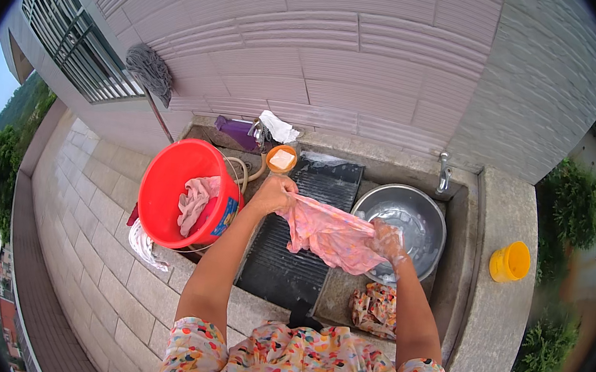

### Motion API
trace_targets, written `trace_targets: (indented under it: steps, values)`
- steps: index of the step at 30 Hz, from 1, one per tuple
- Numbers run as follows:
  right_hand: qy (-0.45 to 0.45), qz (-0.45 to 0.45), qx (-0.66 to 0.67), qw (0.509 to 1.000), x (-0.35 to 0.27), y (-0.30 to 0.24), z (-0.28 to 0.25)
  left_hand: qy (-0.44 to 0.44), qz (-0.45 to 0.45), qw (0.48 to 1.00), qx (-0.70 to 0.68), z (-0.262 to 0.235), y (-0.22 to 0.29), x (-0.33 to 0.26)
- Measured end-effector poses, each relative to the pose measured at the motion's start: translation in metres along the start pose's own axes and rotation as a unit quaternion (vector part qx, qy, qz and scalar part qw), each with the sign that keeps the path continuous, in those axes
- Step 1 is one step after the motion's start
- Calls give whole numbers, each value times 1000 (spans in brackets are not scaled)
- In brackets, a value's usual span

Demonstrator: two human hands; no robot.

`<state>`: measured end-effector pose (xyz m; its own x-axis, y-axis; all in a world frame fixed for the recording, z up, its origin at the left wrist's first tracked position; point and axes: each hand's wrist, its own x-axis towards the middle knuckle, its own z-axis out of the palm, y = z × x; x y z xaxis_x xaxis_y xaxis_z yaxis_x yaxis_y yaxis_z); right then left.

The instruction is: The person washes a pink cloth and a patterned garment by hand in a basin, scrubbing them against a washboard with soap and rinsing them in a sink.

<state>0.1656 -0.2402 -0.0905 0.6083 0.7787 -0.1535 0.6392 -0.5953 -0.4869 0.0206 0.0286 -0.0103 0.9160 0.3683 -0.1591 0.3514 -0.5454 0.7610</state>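
Observation:
Stretched between my two hands is a wet-looking pink patterned garment, held above a black ridged washboard. My left hand is closed on the garment's left end. My right hand, streaked with white suds, grips the other end at the rim of a metal basin. Soapy water shows inside the basin. Just beyond my left hand, an orange tub holds a pale block that looks like soap. A bunched multicoloured patterned cloth lies below the basin.
To the left stands a red bucket with pink clothes inside. A striped cloth lies beside it. A tap rises behind the basin. The stone ledge on the right bears a yellow cup. A mop leans on the wall.

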Motion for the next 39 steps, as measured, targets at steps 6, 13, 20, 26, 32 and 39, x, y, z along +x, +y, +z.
trace_targets:
  steps: [6,13,20,26,32,39]
  values:
    - [-19,-13,851,525,0,-24,24,163,-88,855,-484,65,4,-1]
    - [-133,27,925,354,-3,-65,46,158,483,855,99,164,81,-43]
    - [-57,181,917,351,2,-84,56,260,136,946,138,129,53,-5]
    - [-84,130,935,319,-20,-83,48,166,313,930,97,169,54,-40]
    - [-27,155,861,484,2,-80,47,310,109,942,67,118,12,28]
    - [1,23,877,479,8,-35,86,94,257,956,-107,143,79,-31]
